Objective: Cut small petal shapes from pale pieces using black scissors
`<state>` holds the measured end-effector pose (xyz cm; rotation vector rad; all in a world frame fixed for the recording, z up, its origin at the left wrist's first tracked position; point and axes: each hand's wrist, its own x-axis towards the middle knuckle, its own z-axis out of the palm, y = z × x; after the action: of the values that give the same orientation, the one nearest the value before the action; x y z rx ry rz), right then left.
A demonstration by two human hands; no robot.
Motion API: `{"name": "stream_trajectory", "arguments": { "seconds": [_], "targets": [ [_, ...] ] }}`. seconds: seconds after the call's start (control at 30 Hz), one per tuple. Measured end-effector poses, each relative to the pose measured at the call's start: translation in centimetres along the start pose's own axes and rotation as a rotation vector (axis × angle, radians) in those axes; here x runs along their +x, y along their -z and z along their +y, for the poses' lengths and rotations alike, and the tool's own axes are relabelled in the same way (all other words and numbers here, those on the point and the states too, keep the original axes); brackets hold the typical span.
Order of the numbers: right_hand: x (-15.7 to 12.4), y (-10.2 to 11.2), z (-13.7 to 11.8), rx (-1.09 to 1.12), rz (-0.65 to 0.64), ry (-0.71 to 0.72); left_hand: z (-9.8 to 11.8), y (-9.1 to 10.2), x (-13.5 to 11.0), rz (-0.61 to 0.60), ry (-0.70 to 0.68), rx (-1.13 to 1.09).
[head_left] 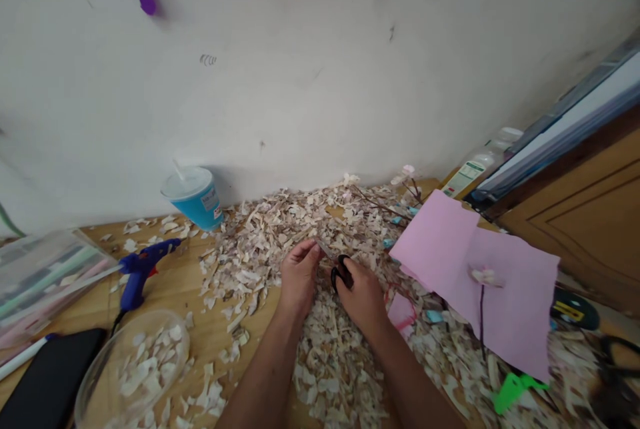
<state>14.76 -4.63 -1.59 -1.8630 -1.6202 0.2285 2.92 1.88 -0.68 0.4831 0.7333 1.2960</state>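
My right hand [364,294] is closed round the black handles of a pair of scissors [342,275]. The blades point up and left, towards the fingertips of my left hand [298,275]. Thumb and fingers of that left hand are pinched together beside the blade tips; whatever is between them is too small to make out. Under and around both hands lies a thick layer of pale, dry-looking cut scraps [270,219].
Leftward are a blue cup [197,199], a blue glue gun [143,272], a clear tub [173,355] with pale pieces and a black phone [60,382]. Rightward lie pink paper sheets [520,295], a stemmed flower [484,275] and a bottle [480,165]. A wall [300,69] stands behind.
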Motion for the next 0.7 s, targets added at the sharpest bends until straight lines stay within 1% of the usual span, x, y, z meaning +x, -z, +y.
{"name": "stream_trajectory", "arguments": {
  "seconds": [0.2,0.37,0.47,0.7],
  "targets": [
    [0.04,-0.06,0.04,-0.005,-0.011,-0.008,0.25,-0.26,-0.25,0.011,0.001,0.000],
    [0.04,0.01,-0.04,-0.033,0.001,0.003,0.40,-0.36,-0.36,-0.044,-0.001,0.050],
    [0.04,0.10,-0.17,-0.018,-0.005,-0.008,0.18,-0.12,-0.17,-0.037,-0.019,0.071],
    [0.06,0.33,-0.51,-0.032,-0.013,-0.023,-0.26,0.56,0.29,-0.075,-0.078,0.251]
  ]
}}
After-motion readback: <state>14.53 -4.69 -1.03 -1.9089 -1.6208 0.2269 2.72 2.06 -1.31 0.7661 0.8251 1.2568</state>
